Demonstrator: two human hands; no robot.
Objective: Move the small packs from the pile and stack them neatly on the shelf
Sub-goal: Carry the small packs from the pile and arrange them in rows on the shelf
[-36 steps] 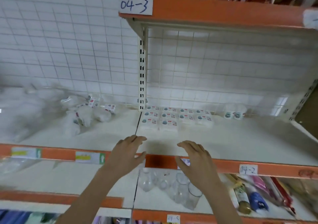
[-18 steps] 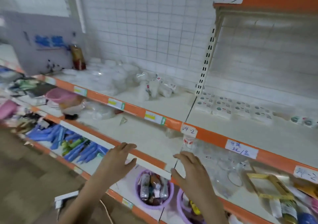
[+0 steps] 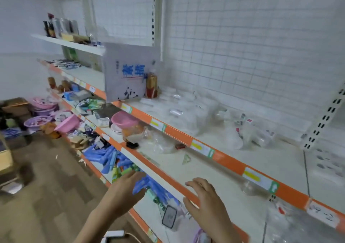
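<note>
Both our hands are holding nothing: our left hand (image 3: 125,188) and right hand (image 3: 207,203) are reaching out with loose fingers, ready to grab. We are looking for the small packs (image 3: 242,129), which are lying in a pile on the shelf (image 3: 231,160), well apart from us.

White wire-grid wall (image 3: 242,47) behind orange-edged shelving (image 3: 179,134).

The white shelf (image 3: 276,160) carries a loose pile of small packs (image 3: 248,130) beside clear bags (image 3: 188,112).
</note>
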